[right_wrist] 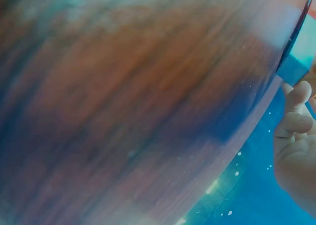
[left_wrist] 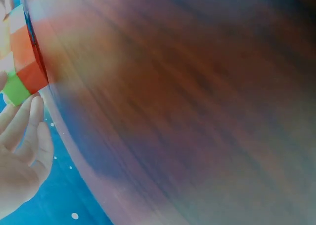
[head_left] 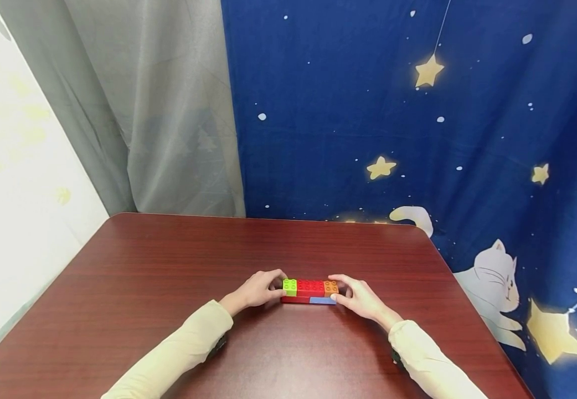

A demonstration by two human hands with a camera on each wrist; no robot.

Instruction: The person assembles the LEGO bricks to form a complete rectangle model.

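Observation:
A two-layer bar of toy building bricks sits on the table in the head view. Its top row runs from a lime green brick (head_left: 290,287) through a red brick (head_left: 310,287) to an orange brick (head_left: 330,287). Below them are a longer red brick (head_left: 295,300) and a blue brick (head_left: 322,301). My left hand (head_left: 257,288) pinches the green end between thumb and fingers. At the orange end, my right hand (head_left: 360,298) grips with thumb in front and fingers behind. Each wrist view catches only part of the bar at its edge.
The dark red wooden table (head_left: 169,260) has its far edge against a grey curtain (head_left: 184,111) and a blue star-patterned curtain (head_left: 318,111). A white surface (head_left: 19,166) borders the left side.

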